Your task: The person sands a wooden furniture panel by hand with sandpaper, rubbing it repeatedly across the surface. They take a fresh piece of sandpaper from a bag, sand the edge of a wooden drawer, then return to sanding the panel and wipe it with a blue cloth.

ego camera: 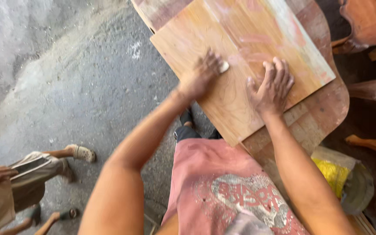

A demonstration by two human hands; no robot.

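Observation:
A flat wooden board (240,39) with pale pink smears lies on a reddish wooden table (323,109). My left hand (201,76) presses a small pale pad (224,66), likely sandpaper, against the board near its left edge. My right hand (273,85) rests flat on the board with fingers spread, close to the board's near edge, holding nothing.
Another person's legs in sandals (81,153) stand on the dusty grey concrete floor (79,78) at the lower left. Carved wooden furniture parts (366,21) crowd the right side. A yellow and grey sack (340,176) lies under the table's right edge.

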